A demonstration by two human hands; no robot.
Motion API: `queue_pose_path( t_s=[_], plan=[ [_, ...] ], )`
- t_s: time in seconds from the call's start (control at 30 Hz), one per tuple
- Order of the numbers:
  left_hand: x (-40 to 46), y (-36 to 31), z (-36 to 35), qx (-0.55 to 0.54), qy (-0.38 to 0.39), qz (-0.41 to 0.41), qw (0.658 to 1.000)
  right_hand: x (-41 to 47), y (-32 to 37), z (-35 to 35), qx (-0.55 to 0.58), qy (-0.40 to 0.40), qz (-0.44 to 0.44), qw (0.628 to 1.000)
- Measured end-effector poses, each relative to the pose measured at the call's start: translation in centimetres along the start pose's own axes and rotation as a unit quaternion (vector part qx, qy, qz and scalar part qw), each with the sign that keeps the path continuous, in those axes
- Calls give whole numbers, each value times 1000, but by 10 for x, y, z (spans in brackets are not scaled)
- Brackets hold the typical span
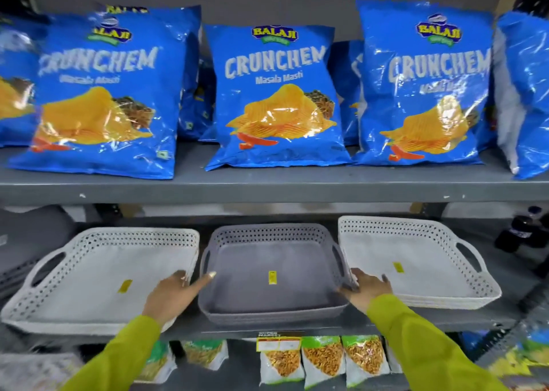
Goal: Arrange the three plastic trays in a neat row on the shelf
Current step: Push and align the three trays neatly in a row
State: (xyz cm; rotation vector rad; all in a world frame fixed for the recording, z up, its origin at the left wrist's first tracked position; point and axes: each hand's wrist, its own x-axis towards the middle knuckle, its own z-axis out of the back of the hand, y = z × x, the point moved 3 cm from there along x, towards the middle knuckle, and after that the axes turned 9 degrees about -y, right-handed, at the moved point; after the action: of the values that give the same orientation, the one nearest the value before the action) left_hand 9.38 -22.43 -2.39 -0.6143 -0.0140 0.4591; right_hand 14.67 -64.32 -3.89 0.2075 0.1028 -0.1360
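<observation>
Both open hands, left hand [170, 294] and right hand [367, 289], press the grey tray's [273, 260] side rims, gripping nothing, between two white trays [89, 271] [416, 260].

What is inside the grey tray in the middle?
Only a small yellow sticker lies on the floor of the grey tray. Nothing else shows inside; no part of its floor looks covered.

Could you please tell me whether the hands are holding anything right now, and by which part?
Both hands are on the grey tray: the left hand at its left front rim, the right hand at its right front rim. A closed grip cannot be confirmed.
</observation>
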Motion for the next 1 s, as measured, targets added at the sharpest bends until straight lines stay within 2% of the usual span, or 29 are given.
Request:
queue_pose_path(
  t_s=[0.1, 0.2, 0.4, 0.6, 0.7, 0.83, 1.0],
  plan=[
    [-22, 0, -9, 26, -33, -46, 998, -14, -2, 1, -15, -20, -10, 1000],
    [-29, 6, -16, 106, -75, -56, 990, -22, 0, 2, -32, -39, -22, 998],
    [-26, -6, -20, 57, -45, -71, 995, -32, 14, -6, -49, -11, -31, 998],
    [-11, -13, -21, 79, -27, -71, 994, -35, 18, -7, -43, -29, -46, 998],
    [-23, -6, -22, 117, -71, -70, 988, -38, 16, -6, -54, -29, -45, 997],
    [-35, 1, -34, 116, -112, -82, 983, -40, 19, -9, -59, -33, -49, 996],
    [-25, 2, -45, 127, -190, -139, 964, -37, 19, -11, -67, -79, -39, 994]
  ],
)
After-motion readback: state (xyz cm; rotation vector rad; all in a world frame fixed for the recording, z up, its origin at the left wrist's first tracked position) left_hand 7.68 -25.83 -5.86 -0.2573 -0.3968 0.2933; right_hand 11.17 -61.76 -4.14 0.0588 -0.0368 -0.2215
